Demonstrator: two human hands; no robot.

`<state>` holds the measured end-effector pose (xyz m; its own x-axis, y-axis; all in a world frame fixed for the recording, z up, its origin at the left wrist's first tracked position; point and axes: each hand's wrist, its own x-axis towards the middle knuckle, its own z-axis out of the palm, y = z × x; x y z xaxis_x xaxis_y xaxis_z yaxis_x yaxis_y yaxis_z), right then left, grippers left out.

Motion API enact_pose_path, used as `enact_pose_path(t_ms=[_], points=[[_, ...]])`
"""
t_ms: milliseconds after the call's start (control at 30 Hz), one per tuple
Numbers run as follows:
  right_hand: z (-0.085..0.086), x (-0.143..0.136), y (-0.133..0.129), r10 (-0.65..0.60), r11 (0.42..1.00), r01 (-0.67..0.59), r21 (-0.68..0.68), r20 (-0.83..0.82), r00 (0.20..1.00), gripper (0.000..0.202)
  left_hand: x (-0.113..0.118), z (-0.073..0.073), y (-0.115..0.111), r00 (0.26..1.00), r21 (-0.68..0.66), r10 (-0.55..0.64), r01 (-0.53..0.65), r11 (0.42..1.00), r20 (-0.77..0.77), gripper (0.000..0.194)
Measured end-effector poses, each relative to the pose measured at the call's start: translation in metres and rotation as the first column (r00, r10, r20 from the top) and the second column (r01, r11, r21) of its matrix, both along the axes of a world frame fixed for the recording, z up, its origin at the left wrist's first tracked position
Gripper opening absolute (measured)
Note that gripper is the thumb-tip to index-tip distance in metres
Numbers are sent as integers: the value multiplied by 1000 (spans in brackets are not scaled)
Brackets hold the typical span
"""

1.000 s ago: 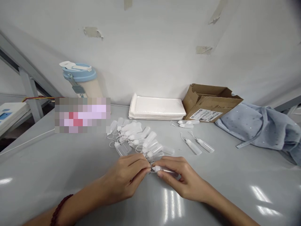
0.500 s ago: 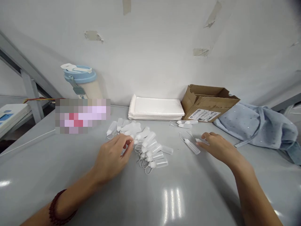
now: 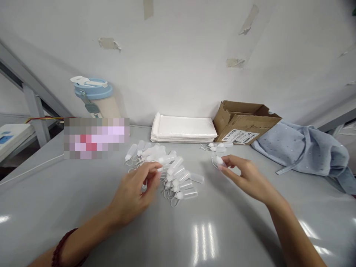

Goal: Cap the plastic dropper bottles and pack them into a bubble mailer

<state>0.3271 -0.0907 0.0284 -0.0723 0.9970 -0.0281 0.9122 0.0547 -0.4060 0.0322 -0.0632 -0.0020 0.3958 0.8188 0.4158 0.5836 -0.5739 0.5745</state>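
Several small translucent dropper bottles with white caps and thin cap straps lie heaped in a pile [image 3: 182, 181] at the centre of the grey table. At the pile's left edge, my left hand [image 3: 136, 191] has its thumb and forefinger closed around the white cap of one bottle [image 3: 160, 169]. Its other fingers are curled and partly hidden. To the right of the pile, my right hand [image 3: 247, 176] pinches dropper bottles [image 3: 218, 160] by their cap end, straps hanging to the left. Fingers cover their bodies, so I cannot tell how many it holds.
White padded envelopes [image 3: 185, 128] are stacked against the wall, beside an open cardboard box [image 3: 247, 120]. A few more dropper bottles [image 3: 221, 145] lie before the box. Blue cloth [image 3: 303, 152] is bunched at right. A blue-lidded tumbler [image 3: 96, 96] stands behind a blurred pink item [image 3: 97, 139].
My right hand has moved left and lifted the bottles that lay on the table in front of it. My left hand has shifted slightly at the pile.
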Motion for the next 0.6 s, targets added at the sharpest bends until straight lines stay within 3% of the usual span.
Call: enact_pose_path(t_ms=[100, 233, 400, 600], points=[[3, -27, -9, 187, 979, -201, -21, -280, 941, 21, 4, -2, -4, 991, -63, -128, 130, 989, 45, 17], [0, -49, -18, 306, 935, -352, -37, -416, 856, 18, 5, -4, -8, 966, -197, -238, 253, 947, 95, 25], [-4, -57, -23, 354, 912, -409, -21, -461, 813, 22, 4, -1, -11, 962, -298, -246, 270, 916, 116, 17], [-5, -58, -23, 345, 928, -372, 21, -427, 836, 23, 7, 2, -7, 975, -329, -164, 205, 922, 147, 15]])
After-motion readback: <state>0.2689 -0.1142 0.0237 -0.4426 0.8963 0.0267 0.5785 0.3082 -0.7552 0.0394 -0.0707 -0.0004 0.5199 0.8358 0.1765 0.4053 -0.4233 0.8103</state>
